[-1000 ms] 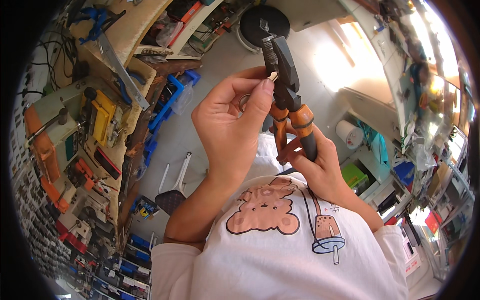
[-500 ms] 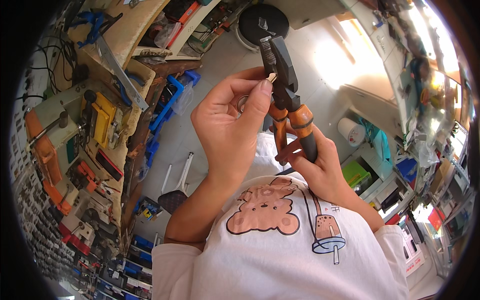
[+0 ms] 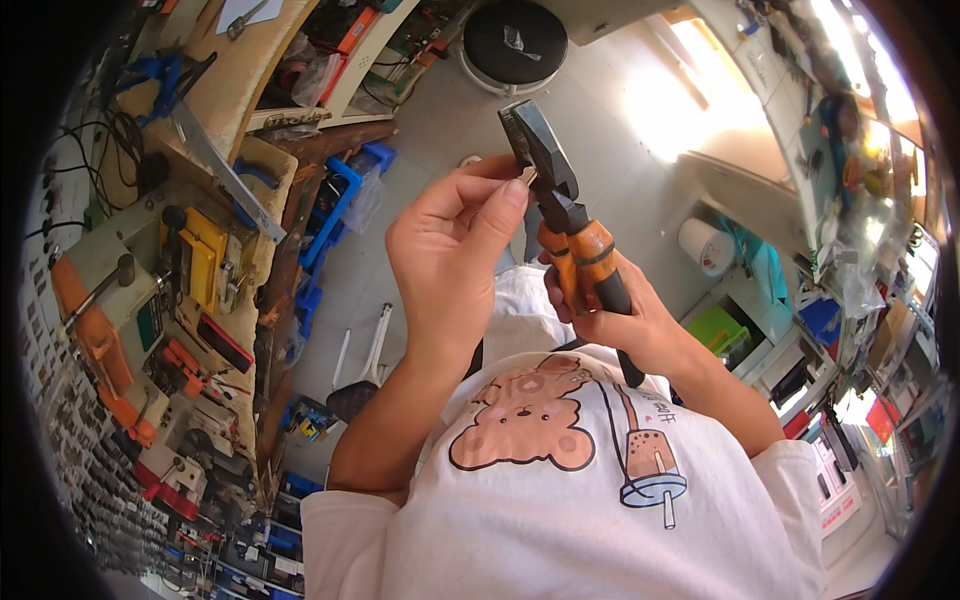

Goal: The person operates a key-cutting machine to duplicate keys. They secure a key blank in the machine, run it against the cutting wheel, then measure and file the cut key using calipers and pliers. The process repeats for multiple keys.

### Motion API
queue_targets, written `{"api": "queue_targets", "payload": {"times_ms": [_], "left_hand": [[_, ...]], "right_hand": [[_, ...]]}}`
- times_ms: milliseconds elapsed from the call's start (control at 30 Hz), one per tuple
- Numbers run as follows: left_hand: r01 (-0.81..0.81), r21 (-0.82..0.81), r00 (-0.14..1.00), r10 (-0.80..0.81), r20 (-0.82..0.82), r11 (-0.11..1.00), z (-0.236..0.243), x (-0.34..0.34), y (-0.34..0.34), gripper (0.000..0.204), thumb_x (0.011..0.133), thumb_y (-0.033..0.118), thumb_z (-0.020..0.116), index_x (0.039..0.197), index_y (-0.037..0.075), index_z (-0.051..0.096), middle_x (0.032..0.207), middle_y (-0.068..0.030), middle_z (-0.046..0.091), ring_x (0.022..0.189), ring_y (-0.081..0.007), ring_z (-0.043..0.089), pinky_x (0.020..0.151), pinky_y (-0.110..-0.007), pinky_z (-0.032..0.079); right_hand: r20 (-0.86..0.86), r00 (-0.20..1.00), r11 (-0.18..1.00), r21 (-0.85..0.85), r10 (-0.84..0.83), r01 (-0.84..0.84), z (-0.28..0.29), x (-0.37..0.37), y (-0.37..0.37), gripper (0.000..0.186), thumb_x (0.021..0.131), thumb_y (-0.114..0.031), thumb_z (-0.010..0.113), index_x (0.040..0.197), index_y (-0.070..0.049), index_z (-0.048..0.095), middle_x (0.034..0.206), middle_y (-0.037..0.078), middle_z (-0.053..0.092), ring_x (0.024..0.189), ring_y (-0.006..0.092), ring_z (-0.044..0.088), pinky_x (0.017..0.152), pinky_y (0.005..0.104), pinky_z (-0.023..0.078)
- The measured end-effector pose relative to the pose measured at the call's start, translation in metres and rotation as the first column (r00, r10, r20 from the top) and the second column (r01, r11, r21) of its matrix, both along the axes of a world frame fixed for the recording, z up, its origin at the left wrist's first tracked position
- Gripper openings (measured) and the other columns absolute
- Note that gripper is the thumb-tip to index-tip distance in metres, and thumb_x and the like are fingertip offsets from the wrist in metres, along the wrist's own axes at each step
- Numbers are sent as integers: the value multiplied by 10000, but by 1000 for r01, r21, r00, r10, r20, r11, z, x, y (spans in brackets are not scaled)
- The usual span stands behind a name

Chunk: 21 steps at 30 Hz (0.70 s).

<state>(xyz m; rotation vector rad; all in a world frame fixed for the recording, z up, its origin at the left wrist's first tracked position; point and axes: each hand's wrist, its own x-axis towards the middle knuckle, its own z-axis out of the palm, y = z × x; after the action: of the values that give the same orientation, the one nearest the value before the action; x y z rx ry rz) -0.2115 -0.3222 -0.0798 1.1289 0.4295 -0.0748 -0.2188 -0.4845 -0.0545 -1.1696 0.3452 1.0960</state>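
Observation:
My right hand is wrapped around the orange-and-black handles of a pair of combination pliers. The pliers' dark steel head points up and away from me. At the side of the jaws, my left hand pinches a small brass-coloured metal piece between thumb and forefinger. The piece reaches to the jaws, and most of it is hidden by my fingertips. I cannot tell whether the jaws grip it.
On my left, a workbench carries a yellow-bodied machine and orange-handled tools. A metal ruler-like bar juts over its edge. Beyond my hands stands a round black-topped stool. A white bin is at the right.
Both hands and the pliers have shifted slightly toward me and left. The plier handles are closer together, and my right fingers have closed further around them. My left hand keeps its pinch.

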Motion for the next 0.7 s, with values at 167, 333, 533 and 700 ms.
{"api": "queue_targets", "payload": {"times_ms": [167, 333, 533, 700], "left_hand": [[127, -8, 964, -125, -235, 992, -22, 9, -12, 127, 848, 57, 560, 877, -60, 600, 995, -155, 618, 838, -193, 625, 820, -334, 502], [374, 9, 813, -323, -485, 927, -75, 28, -28, 169, 867, 111, 557, 943, -30, 609, 829, -80, 630, 678, -137, 607, 680, -268, 523], [598, -163, 672, -602, -430, 785, -119, 95, -138, 252, 893, 129, 508, 1060, -48, 574, 751, -61, 571, 588, -109, 535, 619, -264, 533], [766, 101, 642, -750, -161, 635, -166, 192, -311, 228, 851, 58, 517, 1035, -69, 557, 767, -118, 612, 601, -131, 584, 559, -263, 534]], "right_hand": [[-135, 987, 994, -80, -91, 80, -27, -7, -12, 394, 669, -73, 511, 1056, -31, 447, 745, 31, 468, 626, 96, 445, 565, 230, 379], [-475, 620, 755, -163, -624, 635, -87, -10, -50, 294, 715, -110, 524, 985, -34, 435, 711, 54, 459, 557, 132, 448, 498, 272, 377], [-587, 102, 340, -311, -803, 887, -146, -68, -166, 234, 733, -194, 521, 908, -68, 430, 702, 65, 468, 558, 175, 465, 538, 348, 418], [-473, 3, 200, -366, -881, 909, -142, -100, -208, 276, 759, -191, 523, 996, -87, 425, 750, 75, 489, 580, 183, 483, 540, 355, 416]]}}
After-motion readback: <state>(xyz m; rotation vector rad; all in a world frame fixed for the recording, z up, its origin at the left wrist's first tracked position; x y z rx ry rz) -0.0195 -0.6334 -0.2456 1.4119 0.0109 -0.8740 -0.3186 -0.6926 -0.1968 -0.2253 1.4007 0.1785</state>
